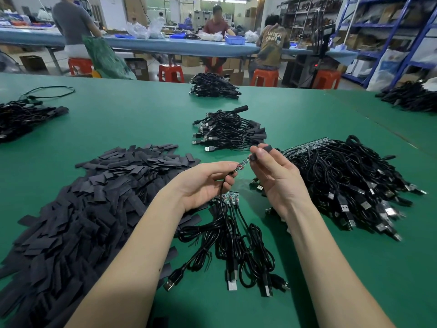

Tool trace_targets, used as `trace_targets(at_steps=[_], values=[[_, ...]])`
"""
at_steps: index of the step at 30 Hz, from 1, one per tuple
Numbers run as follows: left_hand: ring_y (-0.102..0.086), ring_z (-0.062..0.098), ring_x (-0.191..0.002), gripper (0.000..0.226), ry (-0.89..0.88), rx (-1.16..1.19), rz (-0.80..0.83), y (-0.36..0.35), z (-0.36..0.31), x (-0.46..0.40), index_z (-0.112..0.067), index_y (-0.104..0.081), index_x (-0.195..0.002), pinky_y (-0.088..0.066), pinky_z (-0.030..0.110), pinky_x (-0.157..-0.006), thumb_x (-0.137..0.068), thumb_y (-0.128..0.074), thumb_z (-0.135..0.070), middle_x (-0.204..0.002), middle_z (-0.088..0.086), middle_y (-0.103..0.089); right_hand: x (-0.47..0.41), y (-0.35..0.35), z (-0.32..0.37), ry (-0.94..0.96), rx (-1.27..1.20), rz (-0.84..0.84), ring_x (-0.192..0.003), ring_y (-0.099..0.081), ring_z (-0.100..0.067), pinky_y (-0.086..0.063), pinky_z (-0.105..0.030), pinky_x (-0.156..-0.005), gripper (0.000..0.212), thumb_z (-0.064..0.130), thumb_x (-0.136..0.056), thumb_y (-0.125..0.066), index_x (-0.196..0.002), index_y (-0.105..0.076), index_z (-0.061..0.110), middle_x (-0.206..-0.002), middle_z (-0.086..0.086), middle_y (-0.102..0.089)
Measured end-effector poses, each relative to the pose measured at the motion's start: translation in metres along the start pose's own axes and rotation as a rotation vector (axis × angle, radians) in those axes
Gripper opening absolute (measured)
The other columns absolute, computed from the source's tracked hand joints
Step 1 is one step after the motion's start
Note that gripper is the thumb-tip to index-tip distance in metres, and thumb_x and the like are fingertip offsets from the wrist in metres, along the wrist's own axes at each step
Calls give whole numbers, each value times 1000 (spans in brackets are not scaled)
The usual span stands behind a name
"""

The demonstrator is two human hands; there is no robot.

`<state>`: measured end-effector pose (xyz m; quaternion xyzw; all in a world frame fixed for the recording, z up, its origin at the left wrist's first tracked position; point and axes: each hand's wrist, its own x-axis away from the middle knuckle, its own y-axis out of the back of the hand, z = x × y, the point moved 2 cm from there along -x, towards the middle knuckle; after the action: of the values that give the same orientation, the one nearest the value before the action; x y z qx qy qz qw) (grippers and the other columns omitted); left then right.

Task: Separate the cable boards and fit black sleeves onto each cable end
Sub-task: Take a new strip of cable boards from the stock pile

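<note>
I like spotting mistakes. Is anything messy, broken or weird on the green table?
Nothing looks broken or spilled. The black sleeves lie in a loose heap, and the cables sit in piles, as sorted work would. The left hand holds a small board while the right hand brings a sleeve to its tip.

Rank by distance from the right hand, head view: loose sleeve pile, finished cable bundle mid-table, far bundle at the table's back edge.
From the right hand, which holds a black sleeve:
1. Finished cable bundle, just beyond the hand, mid-table.
2. Loose sleeve pile, across to the left, past the left hand.
3. Far bundle, at the table's back edge.
</note>
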<state>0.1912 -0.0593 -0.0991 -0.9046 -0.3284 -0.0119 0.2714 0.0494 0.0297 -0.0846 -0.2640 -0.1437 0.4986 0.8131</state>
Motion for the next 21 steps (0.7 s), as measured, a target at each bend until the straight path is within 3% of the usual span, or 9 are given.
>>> trace_targets(at_steps=[8, 21], values=[[-57, 8, -60, 14, -44, -11, 0, 2, 0, -1, -9, -82, -82, -51, 17, -56, -86, -69, -7, -77, 4, -67, -1, 0, -1, 44, 18, 0, -87, -71, -11, -56, -20, -79, 14, 13, -70, -81, -84, -80, 16, -93, -4, -76], [-57, 9, -62, 9, -72, -83, 52, 2, -2, 2, -9, -80, -86, -51, 18, -58, -79, -74, -8, -77, 2, -65, 0, 1, -2, 25, 43, 65, -89, -72, -11, -56, -20, -78, 15, 12, -75, -78, -89, -81, 17, -102, -6, -78]])
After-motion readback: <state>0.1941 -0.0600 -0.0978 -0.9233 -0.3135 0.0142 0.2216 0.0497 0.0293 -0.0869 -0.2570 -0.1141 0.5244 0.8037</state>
